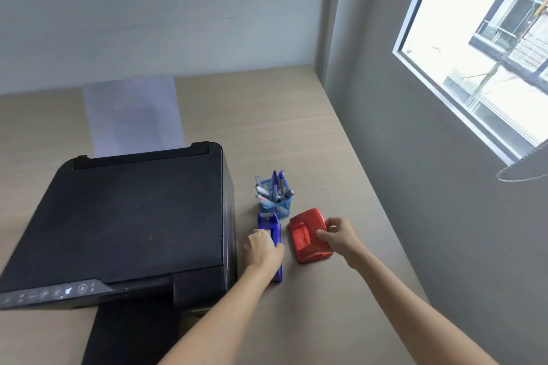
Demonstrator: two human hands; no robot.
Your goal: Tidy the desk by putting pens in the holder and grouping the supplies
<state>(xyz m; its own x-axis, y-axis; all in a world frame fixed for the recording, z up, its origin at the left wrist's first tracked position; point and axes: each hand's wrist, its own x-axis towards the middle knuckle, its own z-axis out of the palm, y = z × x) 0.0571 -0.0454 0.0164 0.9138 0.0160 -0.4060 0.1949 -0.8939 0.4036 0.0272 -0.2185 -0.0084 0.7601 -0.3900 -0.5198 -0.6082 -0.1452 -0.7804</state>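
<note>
A blue mesh pen holder (278,208) stands upright on the wooden desk (296,115), with several pens and markers (277,184) sticking out of it. Just in front of it lies a blue tape dispenser (271,225); my left hand (262,247) grips its near half from above. To its right sits a red hole punch (307,235). My right hand (339,235) pinches the punch's right edge between thumb and fingers. Both items rest on the desk, a small gap apart.
A large black printer (124,216) fills the desk's left side, close to the tape dispenser, with white paper (133,115) in its rear tray. A grey wall with a window (480,47) bounds the desk on the right.
</note>
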